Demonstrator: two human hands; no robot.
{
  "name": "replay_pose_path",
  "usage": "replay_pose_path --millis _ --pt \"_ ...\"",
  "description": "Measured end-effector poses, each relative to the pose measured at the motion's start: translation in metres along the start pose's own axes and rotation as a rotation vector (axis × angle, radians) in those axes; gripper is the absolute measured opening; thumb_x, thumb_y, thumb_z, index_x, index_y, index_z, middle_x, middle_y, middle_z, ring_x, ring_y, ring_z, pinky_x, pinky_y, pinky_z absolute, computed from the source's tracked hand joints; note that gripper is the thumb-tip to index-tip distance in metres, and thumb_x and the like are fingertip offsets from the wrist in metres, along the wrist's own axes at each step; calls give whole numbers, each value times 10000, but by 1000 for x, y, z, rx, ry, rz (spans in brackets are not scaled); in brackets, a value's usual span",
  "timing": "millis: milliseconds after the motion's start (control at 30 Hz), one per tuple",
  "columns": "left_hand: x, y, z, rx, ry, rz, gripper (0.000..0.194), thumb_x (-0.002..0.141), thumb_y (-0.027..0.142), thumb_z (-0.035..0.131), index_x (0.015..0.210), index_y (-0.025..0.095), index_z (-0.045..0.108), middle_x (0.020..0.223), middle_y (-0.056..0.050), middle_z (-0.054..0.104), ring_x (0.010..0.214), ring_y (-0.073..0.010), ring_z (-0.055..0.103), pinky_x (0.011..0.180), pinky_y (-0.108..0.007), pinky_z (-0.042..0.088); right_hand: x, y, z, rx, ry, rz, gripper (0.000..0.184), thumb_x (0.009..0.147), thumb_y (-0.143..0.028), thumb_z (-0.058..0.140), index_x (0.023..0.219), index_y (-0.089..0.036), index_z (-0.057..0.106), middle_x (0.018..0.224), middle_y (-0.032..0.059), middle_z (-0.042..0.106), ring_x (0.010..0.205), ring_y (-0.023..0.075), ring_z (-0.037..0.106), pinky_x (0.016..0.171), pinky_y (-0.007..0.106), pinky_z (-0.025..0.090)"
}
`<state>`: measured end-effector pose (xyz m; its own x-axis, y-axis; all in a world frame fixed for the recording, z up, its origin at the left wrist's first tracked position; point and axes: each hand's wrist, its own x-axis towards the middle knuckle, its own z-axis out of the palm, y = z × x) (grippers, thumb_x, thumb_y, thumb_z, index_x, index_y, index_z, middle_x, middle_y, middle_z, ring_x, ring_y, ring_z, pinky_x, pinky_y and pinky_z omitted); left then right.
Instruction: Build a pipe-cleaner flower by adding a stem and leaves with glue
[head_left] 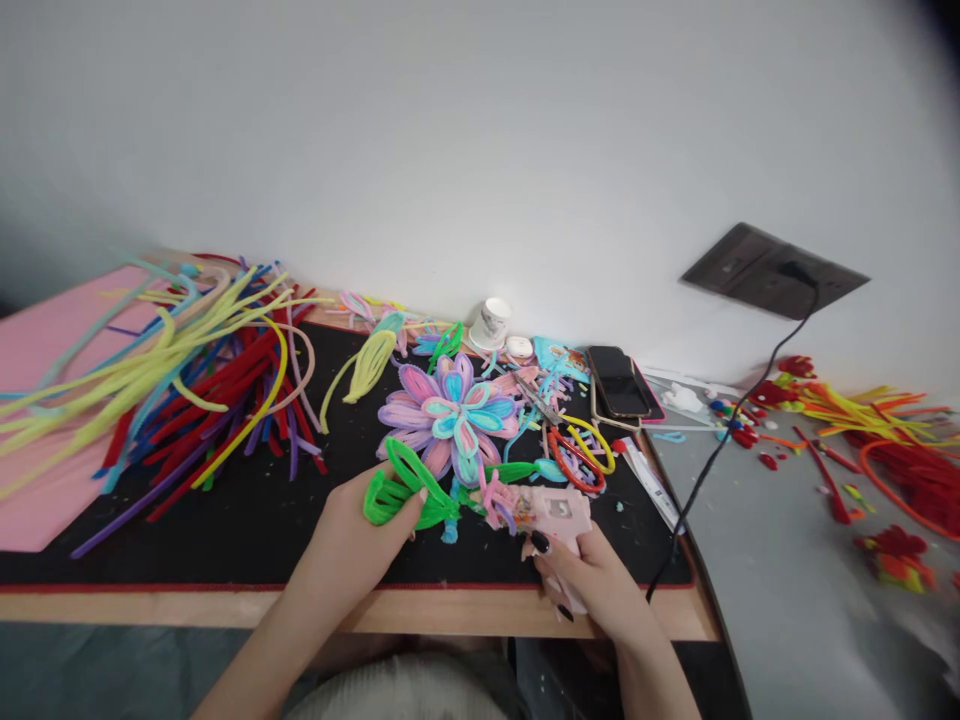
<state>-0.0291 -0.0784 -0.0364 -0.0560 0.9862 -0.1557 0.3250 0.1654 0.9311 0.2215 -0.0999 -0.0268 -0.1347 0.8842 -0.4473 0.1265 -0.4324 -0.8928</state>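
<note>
My left hand (358, 532) is closed around a bright green pipe-cleaner leaf shape (401, 488) near the front of the black mat (247, 520). My right hand (589, 575) grips a pink glue gun (551, 508), its nozzle pointing left at the green piece and a small pink and purple twist. Just behind them lies a big purple, pink and blue pipe-cleaner flower (448, 415).
A heap of loose pipe cleaners (180, 380) covers the left of the mat. A paper cup (490, 323), phones (621, 385), scissors (574, 450) and red and orange pipe cleaners (885, 440) lie behind and right. The black cord (720, 450) runs to a wall socket (776, 270).
</note>
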Motion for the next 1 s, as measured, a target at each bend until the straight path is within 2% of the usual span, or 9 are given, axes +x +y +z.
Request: replay_pose_path --millis 100,200,333,433,500,600,733,833,1000 --pt "0 6 -5 -15 -42 19 216 785 392 598 898 209 625 669 7 678 589 -186 619 554 -276 476 0 1 -1 19 0 4 396 736 -518 650 813 -169 478 543 -81 429 386 35 347 385 176 269" --pt "1 11 -10 -29 -35 46 290 789 429 588 967 202 612 819 -29 698 716 -207 642 625 -289 493 2 3 -3 8 -35 13 403 728 -529 653 802 -167 491 524 -84 412 387 40 342 385 181 287" --pt "6 11 -18 75 64 113 336 793 470 572 980 193 602 902 -47 693 856 -226 637 742 -301 484 4 4 -4 22 -30 4 399 723 -524 659 793 -173 482 515 -93 390 385 41 336 380 179 301" --pt "11 11 -23 203 139 109 376 792 498 557 1019 200 590 878 -35 700 847 -227 648 730 -295 473 4 6 -4 20 -33 -12 408 721 -525 662 826 -175 481 530 -90 415 380 41 348 377 178 318" --pt "12 13 -24 297 160 96 369 785 508 550 989 205 601 822 -25 700 772 -221 652 687 -289 467 4 7 -5 5 -54 -24 406 733 -534 648 828 -172 490 524 -86 416 378 43 349 374 180 325" --pt "14 16 -25 401 152 100 284 796 477 516 831 213 614 755 -22 690 679 -208 636 632 -280 451 4 6 -6 -13 -100 -52 414 745 -553 634 845 -171 506 514 -87 403 373 50 338 369 189 331" --pt "14 16 -23 423 145 120 225 809 402 481 732 219 587 726 -16 682 652 -196 626 630 -269 450 0 5 -12 -22 -137 -114 435 751 -554 638 895 -156 537 504 -86 391 377 50 326 388 199 319" --pt "13 15 -22 425 168 117 208 795 392 493 712 219 576 704 -6 677 638 -189 623 624 -263 450 -7 5 -20 4 -50 -184 435 758 -566 629 892 -160 545 493 -80 383 390 58 320 388 199 289" --pt "14 12 -20 452 189 133 221 793 408 497 697 219 562 699 -8 678 619 -187 622 599 -261 441 -20 6 -39 44 150 -278 407 767 -552 633 884 -174 537 490 -68 389 403 80 329 392 226 317"
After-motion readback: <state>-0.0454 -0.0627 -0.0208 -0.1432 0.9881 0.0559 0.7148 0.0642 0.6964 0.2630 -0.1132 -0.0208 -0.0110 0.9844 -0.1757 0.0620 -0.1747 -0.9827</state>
